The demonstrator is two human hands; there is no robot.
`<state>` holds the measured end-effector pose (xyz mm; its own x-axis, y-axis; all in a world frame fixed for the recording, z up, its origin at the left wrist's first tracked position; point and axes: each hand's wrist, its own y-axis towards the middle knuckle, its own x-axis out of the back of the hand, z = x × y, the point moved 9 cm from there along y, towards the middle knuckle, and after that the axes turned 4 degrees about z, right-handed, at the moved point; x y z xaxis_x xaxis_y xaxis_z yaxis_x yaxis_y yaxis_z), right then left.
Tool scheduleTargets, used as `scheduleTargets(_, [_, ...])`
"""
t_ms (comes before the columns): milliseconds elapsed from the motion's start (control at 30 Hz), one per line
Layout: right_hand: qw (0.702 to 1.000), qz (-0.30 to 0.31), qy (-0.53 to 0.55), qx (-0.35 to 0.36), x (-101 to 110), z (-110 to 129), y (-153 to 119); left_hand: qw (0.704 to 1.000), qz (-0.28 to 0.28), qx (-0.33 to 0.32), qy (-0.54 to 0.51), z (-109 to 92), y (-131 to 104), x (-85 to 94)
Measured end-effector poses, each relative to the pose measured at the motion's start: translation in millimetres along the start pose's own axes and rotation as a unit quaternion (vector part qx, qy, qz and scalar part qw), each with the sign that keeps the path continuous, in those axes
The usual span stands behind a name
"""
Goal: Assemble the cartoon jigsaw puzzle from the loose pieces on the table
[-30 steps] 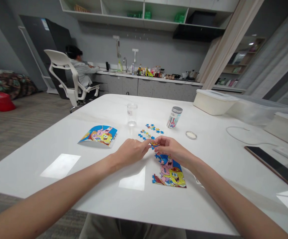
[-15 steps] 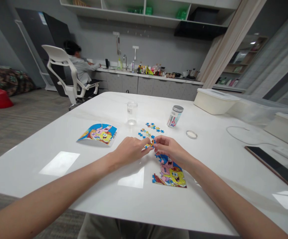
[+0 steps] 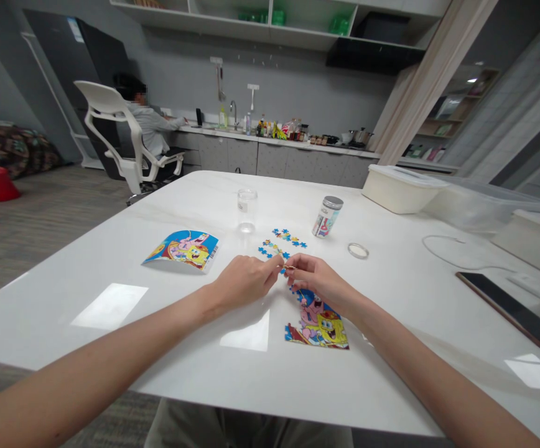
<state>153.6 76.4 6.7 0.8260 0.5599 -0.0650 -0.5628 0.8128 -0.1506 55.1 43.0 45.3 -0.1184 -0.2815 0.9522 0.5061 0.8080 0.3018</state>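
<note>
Turned edge-on since half a second ago, the small puzzle section (image 3: 289,267) shows as a thin yellowish-red sliver. Leftmost lies a curved SpongeBob sheet (image 3: 183,250), barcoded; left hand (image 3: 246,279) and right hand (image 3: 320,280) pinch the section between them, above a partly assembled SpongeBob puzzle (image 3: 323,330); rightward, a canister's (image 3: 328,218) label is illegible.

Left hand (image 3: 247,278) and right hand (image 3: 320,281) pinch thin puzzle piece (image 3: 289,267) over white counter (image 3: 400,264). From hands: joined puzzle section (image 3: 319,323) five o'clock, loose pieces (image 3: 285,235) twelve, clear jar (image 3: 246,214) eleven, curled picture sheet (image 3: 183,249) nine, silver-lidded can (image 3: 328,218) one.
</note>
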Motion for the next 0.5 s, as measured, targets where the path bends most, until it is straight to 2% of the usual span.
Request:
scheduleTargets(167, [1.000, -0.002, 0.011, -0.006, -2, 0, 0, 1.000, -0.009, 0.002, 0.004, 0, 0, 2.7])
scheduleTargets(333, [0.999, -0.032, 0.012, 0.013, 8, -1, 1, 1.000, -0.027, 0.010, -0.012, -1, 0, 3.5])
scheduleTargets(500, [0.999, -0.028, -0.011, 0.018, 12, -5, 2, 1.000, -0.025, 0.009, -0.016, -1, 0, 2.7])
